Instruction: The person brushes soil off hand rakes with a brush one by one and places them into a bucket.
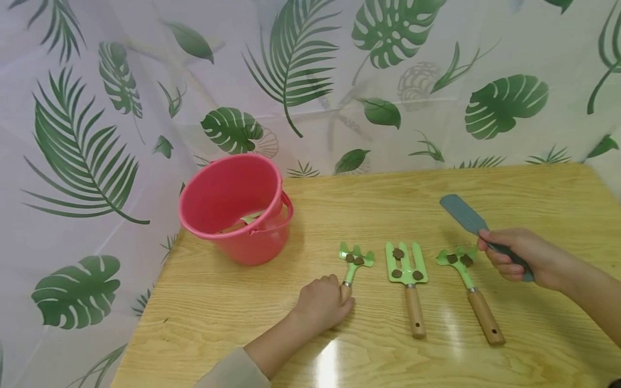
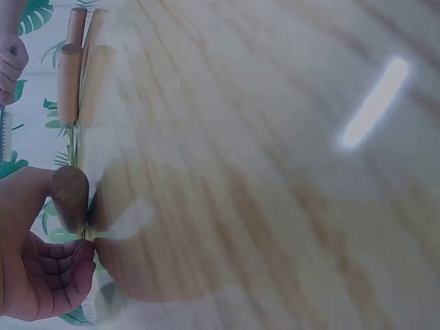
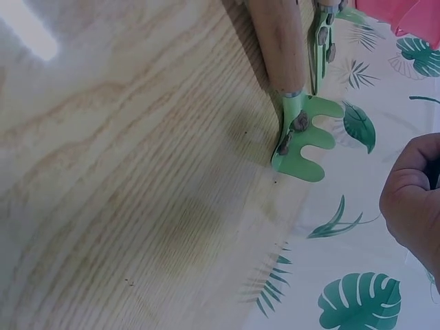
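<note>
My left hand [image 1: 322, 303] pinches the wooden handle of a small green hand rake [image 1: 356, 258] lying on the table; the handle's butt end [image 2: 71, 192] shows between thumb and fingers in the left wrist view. My right hand [image 1: 526, 256] grips a grey-blue brush [image 1: 463, 214] by its handle, raised above the table; pale bristles [image 2: 6, 137] show in the left wrist view. Below the brush lies a second hand rake [image 1: 477, 302]. Between the two rakes is a green hand fork [image 1: 412, 291]. Brown lumps stick to all three tool heads.
A pink bucket [image 1: 237, 205] stands at the left rear of the table [image 1: 233, 334], with a green tool [image 1: 251, 217] partly visible inside. Behind the table hangs a white leaf-print cloth [image 1: 320, 70], which also runs along the left side.
</note>
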The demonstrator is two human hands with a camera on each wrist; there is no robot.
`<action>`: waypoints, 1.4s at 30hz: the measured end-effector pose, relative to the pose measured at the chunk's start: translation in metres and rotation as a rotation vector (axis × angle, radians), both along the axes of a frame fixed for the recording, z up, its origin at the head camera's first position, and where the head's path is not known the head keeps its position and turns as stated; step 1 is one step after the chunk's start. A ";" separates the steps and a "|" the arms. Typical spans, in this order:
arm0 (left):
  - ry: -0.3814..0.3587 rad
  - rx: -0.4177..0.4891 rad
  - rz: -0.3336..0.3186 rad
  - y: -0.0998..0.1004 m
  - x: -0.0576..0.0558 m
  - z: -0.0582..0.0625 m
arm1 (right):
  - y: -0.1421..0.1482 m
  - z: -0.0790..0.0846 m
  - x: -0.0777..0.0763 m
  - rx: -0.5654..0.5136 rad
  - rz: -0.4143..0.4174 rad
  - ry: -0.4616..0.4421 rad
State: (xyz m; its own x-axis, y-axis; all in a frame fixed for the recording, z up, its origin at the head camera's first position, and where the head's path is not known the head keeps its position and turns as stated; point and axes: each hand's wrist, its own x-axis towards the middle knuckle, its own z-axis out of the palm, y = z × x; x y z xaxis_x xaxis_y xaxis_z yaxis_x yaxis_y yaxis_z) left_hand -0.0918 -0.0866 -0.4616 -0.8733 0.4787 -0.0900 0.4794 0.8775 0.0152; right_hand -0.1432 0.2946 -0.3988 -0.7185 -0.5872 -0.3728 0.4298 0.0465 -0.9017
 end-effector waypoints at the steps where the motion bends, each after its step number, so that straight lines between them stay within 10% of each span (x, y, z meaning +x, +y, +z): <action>1: 0.004 -0.004 -0.003 0.000 -0.001 0.000 | 0.000 -0.001 0.000 -0.002 0.001 0.001; 14: 0.004 0.053 0.094 -0.003 -0.006 -0.006 | 0.001 -0.002 0.003 0.047 -0.042 0.022; 26: -0.251 0.264 0.182 -0.009 -0.018 0.001 | -0.001 0.000 0.005 0.085 -0.078 0.036; 42: -0.075 0.102 0.012 -0.012 -0.022 0.000 | -0.001 0.002 0.009 0.112 -0.070 0.041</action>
